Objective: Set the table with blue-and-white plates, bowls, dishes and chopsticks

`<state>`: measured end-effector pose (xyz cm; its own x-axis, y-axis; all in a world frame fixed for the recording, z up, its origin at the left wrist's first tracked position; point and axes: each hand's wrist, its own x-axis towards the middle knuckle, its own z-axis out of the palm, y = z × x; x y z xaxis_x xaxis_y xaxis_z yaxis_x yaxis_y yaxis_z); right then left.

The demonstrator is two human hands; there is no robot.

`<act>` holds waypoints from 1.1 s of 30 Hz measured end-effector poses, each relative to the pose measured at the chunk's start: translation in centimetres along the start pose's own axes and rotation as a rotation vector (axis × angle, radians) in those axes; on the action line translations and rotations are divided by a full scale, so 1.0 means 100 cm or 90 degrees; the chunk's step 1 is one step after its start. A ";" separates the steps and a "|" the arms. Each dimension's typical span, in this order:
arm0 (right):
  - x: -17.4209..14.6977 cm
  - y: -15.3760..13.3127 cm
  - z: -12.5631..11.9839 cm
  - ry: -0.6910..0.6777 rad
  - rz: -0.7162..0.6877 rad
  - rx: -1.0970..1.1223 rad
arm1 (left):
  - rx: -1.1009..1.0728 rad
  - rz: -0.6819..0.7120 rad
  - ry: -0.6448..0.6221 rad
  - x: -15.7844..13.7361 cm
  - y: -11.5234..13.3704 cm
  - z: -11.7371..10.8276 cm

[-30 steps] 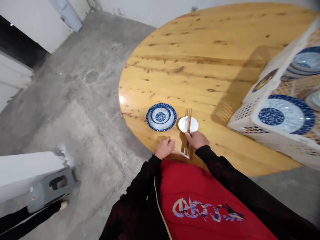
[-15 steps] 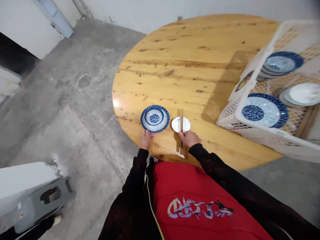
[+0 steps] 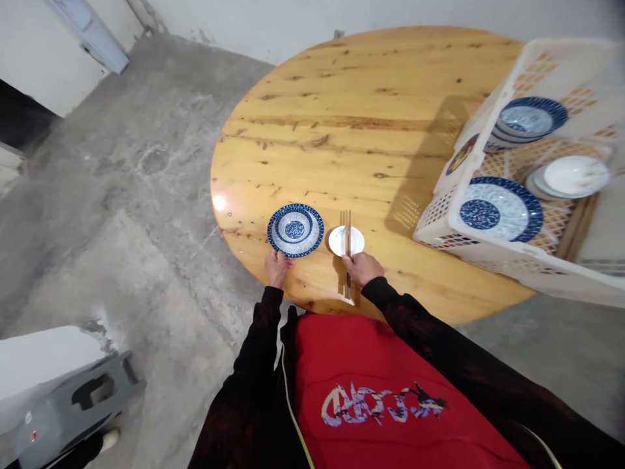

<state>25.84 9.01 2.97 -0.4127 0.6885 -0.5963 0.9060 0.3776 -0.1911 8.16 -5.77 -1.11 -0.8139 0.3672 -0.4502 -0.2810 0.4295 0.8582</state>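
My left hand [image 3: 278, 268] is at the near rim of a blue-and-white plate [image 3: 316, 240], thumb at the edge and fingers curled beside it. Set on that plate is a smaller bowl [image 3: 294, 229] of the same pattern. In my right hand [image 3: 365, 268] is a pair of wooden chopsticks [image 3: 348, 234], pinched around the middle. They lie across a small white dish [image 3: 334, 241] just right of the plate, pointing away from me, and cast a shadow on the wood.
A white plastic basket [image 3: 442, 212] stands on the right of the round wooden table [image 3: 342, 150]. Inside are stacked patterned bowls [image 3: 530, 120], a patterned plate [image 3: 512, 208], white dishes [image 3: 573, 176] and chopsticks [image 3: 579, 225]. A grey stool [image 3: 53, 413] is at lower left.
The whole view has shifted slightly, so the table and basket sit a little further left. Both hands keep their places at the plate and the chopsticks.
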 end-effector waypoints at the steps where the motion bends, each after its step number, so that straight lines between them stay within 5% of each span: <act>1: 0.000 0.000 0.000 0.002 0.001 0.000 | 0.005 0.000 0.000 0.001 0.001 0.000; 11: -0.001 -0.001 -0.001 0.001 0.008 0.014 | 0.029 0.003 -0.010 0.010 0.010 0.001; 16: -0.002 -0.001 -0.003 0.005 0.004 0.029 | 0.145 0.021 0.006 -0.015 0.003 -0.003; 18: -0.002 -0.002 -0.003 0.014 -0.002 0.037 | 0.190 0.044 -0.069 -0.036 0.000 0.005; 23: -0.001 -0.004 -0.004 0.020 -0.001 0.060 | 0.229 0.122 -0.409 -0.075 0.000 0.049; 27: 0.001 -0.004 -0.004 0.021 0.005 0.062 | 0.181 0.104 -0.447 -0.079 -0.001 0.073; 33: 0.002 -0.006 -0.004 0.025 0.012 0.085 | 0.029 -0.113 -0.521 -0.082 -0.006 0.075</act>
<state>25.21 9.19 3.29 -0.3968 0.7195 -0.5699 0.9168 0.2809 -0.2837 18.86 -2.81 0.26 -0.1287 0.7669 -0.6288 -0.3352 0.5631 0.7554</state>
